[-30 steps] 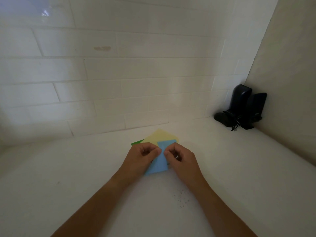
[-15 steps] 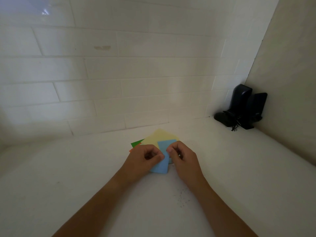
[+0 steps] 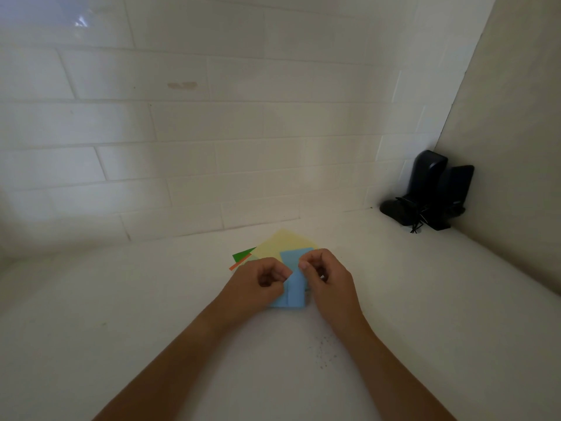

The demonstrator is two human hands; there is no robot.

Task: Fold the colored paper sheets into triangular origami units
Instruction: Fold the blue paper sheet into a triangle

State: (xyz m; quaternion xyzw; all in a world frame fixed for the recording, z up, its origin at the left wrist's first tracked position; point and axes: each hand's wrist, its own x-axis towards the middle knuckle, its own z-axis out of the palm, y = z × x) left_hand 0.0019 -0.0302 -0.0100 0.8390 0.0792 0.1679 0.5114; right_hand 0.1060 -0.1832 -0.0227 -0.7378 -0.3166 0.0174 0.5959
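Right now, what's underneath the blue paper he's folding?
Under the blue paper, a yellow sheet shows, then a green corner and an orange edge. Both hands cover the rest of the stack, so any further sheets can't be seen.

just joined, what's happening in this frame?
A person is folding a light blue paper sheet on a white countertop. The left hand and right hand each pinch the sheet near its middle, where a fold is raised; no triangle shape is visible yet. Behind it lie a pale yellow paper sheet, a green paper sheet and an orange paper sheet, all unfolded. A black device stands in the corner.
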